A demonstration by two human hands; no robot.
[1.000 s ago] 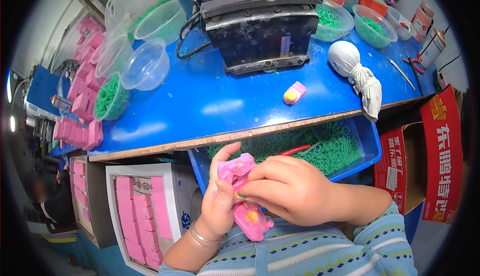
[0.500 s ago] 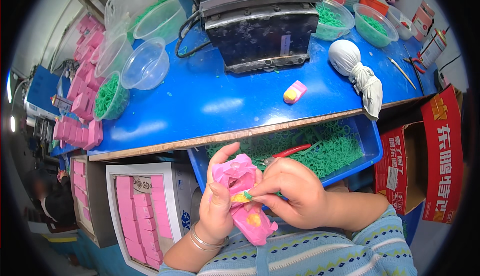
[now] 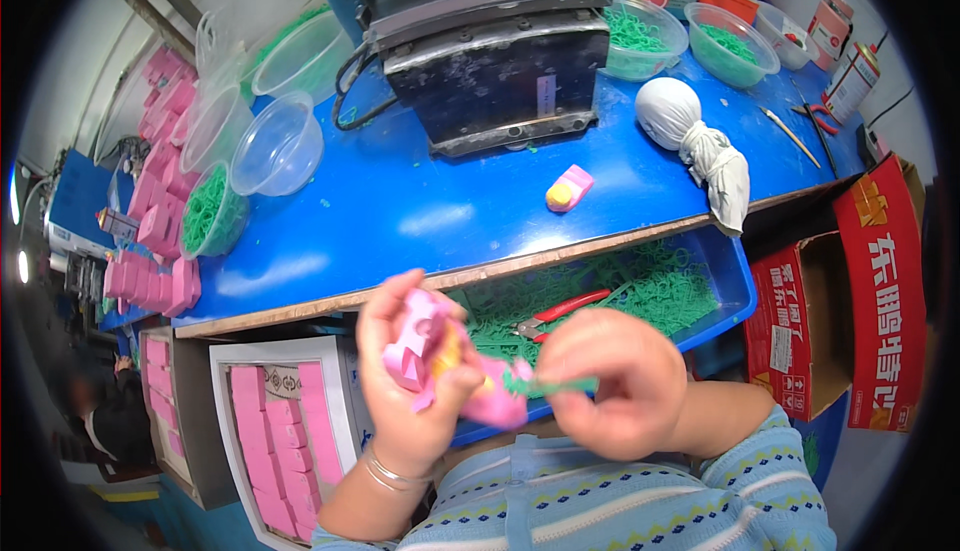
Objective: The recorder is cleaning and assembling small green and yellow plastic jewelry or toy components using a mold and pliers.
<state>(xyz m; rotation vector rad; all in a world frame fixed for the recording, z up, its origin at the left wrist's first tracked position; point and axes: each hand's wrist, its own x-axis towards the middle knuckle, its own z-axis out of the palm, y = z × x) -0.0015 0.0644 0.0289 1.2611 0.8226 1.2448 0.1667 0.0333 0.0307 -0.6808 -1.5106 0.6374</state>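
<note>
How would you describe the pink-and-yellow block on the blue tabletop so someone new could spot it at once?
Find the big black machine on the blue tabletop. Just in front of its right-hand end, left of the white cloth bundle, lies a small pink-and-yellow block. Its rounded yellow end sets it apart from the pink blocks piled far left.

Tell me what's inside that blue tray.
Green strands and red-handled pliers. The right hand covers part of the blue tray; anything beneath the strands is hidden.
</note>
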